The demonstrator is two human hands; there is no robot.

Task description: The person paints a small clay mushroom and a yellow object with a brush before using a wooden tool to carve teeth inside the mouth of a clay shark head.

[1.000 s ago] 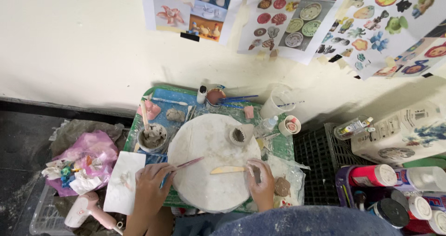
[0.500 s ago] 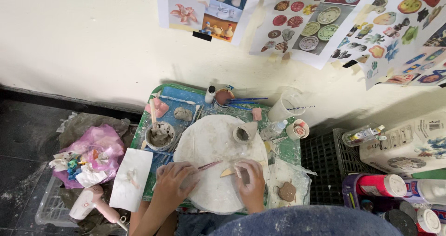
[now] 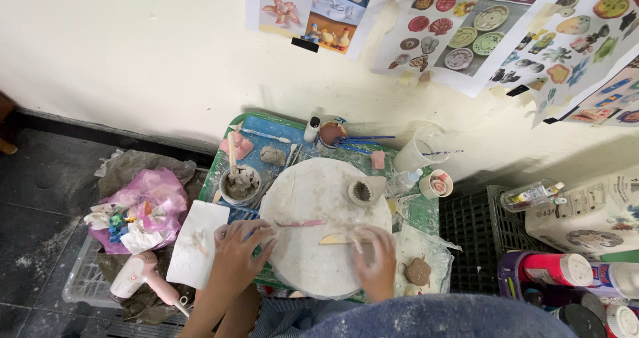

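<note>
left hand: my left hand (image 3: 238, 253) rests at the left edge of the round white board (image 3: 324, 228), fingers curled around the near end of a thin pink tool (image 3: 301, 223) that lies across the board, pointing right.
right hand: my right hand (image 3: 376, 261) sits on the board's lower right part, fingers bent over the end of a flat wooden tool (image 3: 341, 239); whether they pinch it or only press on it, i cannot tell.
board: it lies on the green table (image 3: 421, 213), covering most of the middle.
on the board: a small clay cup (image 3: 361, 191) stands near the upper right rim.
left of the board: a clay-smeared bowl (image 3: 240, 183) with a stick in it, and a white sheet (image 3: 197, 244) just beside my left hand.
right of my right hand: a brown clay disc (image 3: 418, 271) on clear plastic.
floor, left: a pink hair dryer (image 3: 141, 279) below a pink bag (image 3: 143, 205) of scraps.
</note>
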